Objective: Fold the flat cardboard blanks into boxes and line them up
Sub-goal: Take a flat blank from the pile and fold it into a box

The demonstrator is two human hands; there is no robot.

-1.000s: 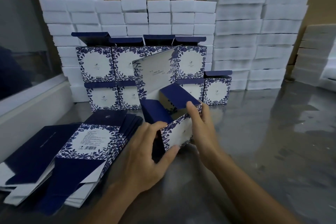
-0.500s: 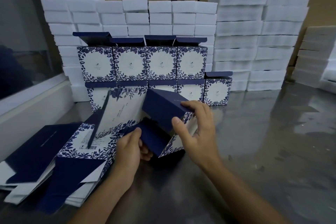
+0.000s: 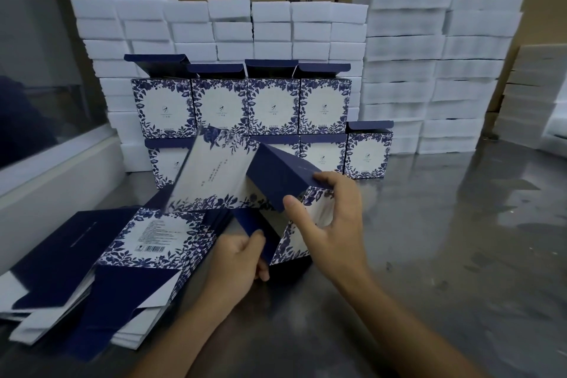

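The half-folded box (image 3: 245, 190) has tipped onto its side since a moment ago; right hand (image 3: 331, 224) pinches the navy flap (image 3: 282, 175), left hand (image 3: 242, 258) grips another flap (image 3: 254, 224), bottom closing next

left hand (image 3: 237, 258) curled — right hand (image 3: 331, 224) pinching, forearms extended

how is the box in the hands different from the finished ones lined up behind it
The box in the hands is tilted and held off the table, flaps loose; the finished boxes stand upright, stacked in two rows. The left hand and right hand grip only the former. Both share the blue floral print.
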